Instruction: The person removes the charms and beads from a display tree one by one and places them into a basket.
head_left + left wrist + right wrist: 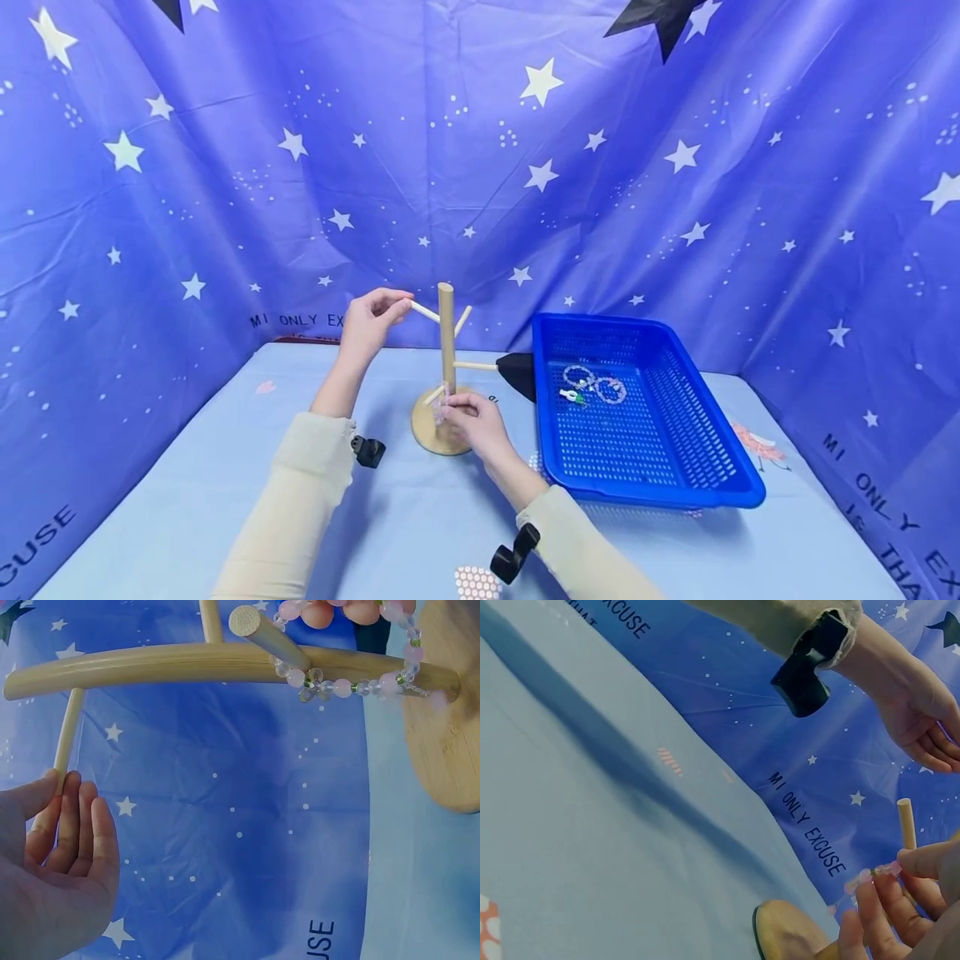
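A wooden stand (447, 342) with a round base (429, 435) and several side pegs stands upright on the table. My left hand (367, 323) pinches the tip of its upper left peg (69, 735) between thumb and index finger; the other fingers are loosely bent. Low on the stand, my right hand (478, 427) pinches a bracelet (343, 688) of pink and clear beads with small green ones and a flower charm. The bracelet's loop lies around the lower front peg (262, 634), close to the post. In the right wrist view, the fingers partly hide the beads.
Right of the stand, a blue plastic basket (637, 454) holds two beaded bracelets (622, 393) and a small white-and-green piece (572, 397). A peg on the stand's right side points toward the basket's left rim. Behind the table hangs a blue star-patterned cloth (420, 167).
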### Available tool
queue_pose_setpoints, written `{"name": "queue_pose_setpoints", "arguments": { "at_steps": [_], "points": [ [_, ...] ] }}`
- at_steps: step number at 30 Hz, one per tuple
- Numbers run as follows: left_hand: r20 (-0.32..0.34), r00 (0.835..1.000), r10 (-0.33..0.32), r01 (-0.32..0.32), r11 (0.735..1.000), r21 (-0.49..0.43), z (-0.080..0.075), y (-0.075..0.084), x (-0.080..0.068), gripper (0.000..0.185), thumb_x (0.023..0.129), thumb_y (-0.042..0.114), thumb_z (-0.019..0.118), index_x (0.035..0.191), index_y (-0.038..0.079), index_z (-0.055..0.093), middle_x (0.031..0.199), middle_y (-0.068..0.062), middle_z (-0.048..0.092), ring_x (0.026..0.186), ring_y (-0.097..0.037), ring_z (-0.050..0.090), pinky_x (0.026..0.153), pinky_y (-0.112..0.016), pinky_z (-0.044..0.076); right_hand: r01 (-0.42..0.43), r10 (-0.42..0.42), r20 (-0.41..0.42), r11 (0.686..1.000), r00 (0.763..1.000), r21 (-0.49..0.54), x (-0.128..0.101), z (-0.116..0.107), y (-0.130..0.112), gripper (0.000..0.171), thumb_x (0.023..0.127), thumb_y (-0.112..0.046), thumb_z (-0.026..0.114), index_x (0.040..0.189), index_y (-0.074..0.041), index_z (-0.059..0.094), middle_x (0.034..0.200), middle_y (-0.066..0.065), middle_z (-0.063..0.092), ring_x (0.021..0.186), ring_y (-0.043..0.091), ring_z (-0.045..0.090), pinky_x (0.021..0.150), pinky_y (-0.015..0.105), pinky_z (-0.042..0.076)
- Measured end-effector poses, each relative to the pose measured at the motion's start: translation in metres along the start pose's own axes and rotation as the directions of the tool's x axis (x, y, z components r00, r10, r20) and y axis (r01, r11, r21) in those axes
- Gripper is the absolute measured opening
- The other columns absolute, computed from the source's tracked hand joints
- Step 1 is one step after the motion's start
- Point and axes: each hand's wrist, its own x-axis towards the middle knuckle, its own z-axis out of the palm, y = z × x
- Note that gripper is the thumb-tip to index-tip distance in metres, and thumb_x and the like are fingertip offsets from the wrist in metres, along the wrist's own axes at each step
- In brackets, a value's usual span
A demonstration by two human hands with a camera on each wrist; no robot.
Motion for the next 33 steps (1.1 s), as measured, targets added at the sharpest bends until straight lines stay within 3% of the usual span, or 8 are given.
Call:
{"name": "queue_pose_setpoints", "arguments": {
  "at_steps": [4,8,11,20,33],
  "points": [
    [-0.006,1.000,0.001,-0.001,1.000,-0.018,0.002,-0.002,0.002,0.027,0.095,0.013,0.067,0.112,-0.008,0.069,0.089,-0.003,0.074,0.076,0.004,0.065,0.076,-0.014,0.057,0.012,-0.012,0.000,1.000,1.000,-0.005,0.001,-0.001,0.002,0.027,0.093,-0.009,0.067,0.112,0.009,0.064,0.094,0.009,0.074,0.075,0.007,0.065,0.074,0.038,0.060],
    [0.004,1.000,-0.012,0.012,0.999,-0.031,0.003,-0.003,0.004,0.028,0.096,0.013,0.067,0.113,-0.008,0.068,0.093,-0.007,0.075,0.077,0.007,0.064,0.077,-0.015,0.057,0.025,-0.025,0.013,0.999,1.000,-0.027,0.001,-0.002,0.004,0.026,0.094,-0.011,0.066,0.112,0.008,0.065,0.093,0.008,0.073,0.077,0.007,0.067,0.077,0.043,0.061],
    [0.019,0.999,-0.025,0.026,0.999,-0.036,0.003,-0.002,0.005,0.029,0.096,0.014,0.066,0.115,-0.009,0.067,0.096,-0.008,0.074,0.078,0.008,0.064,0.079,-0.016,0.057,0.034,-0.033,0.019,0.999,0.999,-0.041,-0.001,-0.004,0.001,0.025,0.094,-0.011,0.066,0.112,0.006,0.066,0.095,0.011,0.072,0.078,0.008,0.067,0.078,0.044,0.060],
    [0.056,0.998,-0.039,0.042,0.998,-0.055,0.002,0.000,0.007,0.030,0.097,0.013,0.065,0.116,-0.010,0.065,0.087,0.009,0.070,0.080,0.007,0.065,0.080,-0.017,0.057,0.064,-0.061,0.047,0.996,0.997,-0.068,-0.005,-0.004,-0.003,0.024,0.094,-0.010,0.067,0.111,0.006,0.068,0.107,0.022,0.070,0.079,0.006,0.066,0.080,0.045,0.060],
    [0.065,0.996,-0.065,0.067,0.997,-0.029,0.001,-0.002,0.007,0.031,0.098,0.015,0.064,0.118,-0.008,0.065,0.101,-0.007,0.072,0.082,0.007,0.065,0.083,-0.021,0.058,0.083,-0.070,0.118,0.991,0.991,-0.108,-0.013,-0.003,-0.010,0.024,0.094,-0.010,0.067,0.111,0.006,0.068,0.107,0.023,0.071,0.087,0.017,0.072,0.078,0.039,0.061]
  ]
}}
